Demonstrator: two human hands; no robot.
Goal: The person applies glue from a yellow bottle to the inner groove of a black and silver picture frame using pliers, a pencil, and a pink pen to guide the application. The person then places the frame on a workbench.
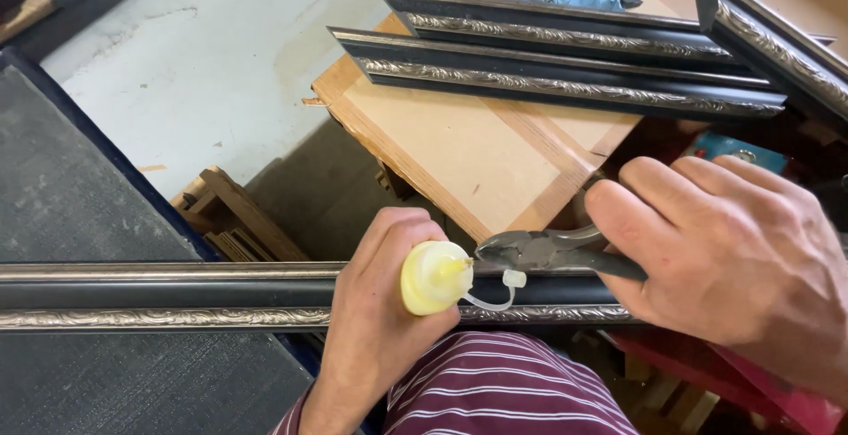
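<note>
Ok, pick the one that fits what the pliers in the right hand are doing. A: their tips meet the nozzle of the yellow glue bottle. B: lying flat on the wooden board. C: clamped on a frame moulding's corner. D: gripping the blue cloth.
A: the pliers in the right hand have their tips at the nozzle of the yellow glue bottle, which the left hand holds.
</note>
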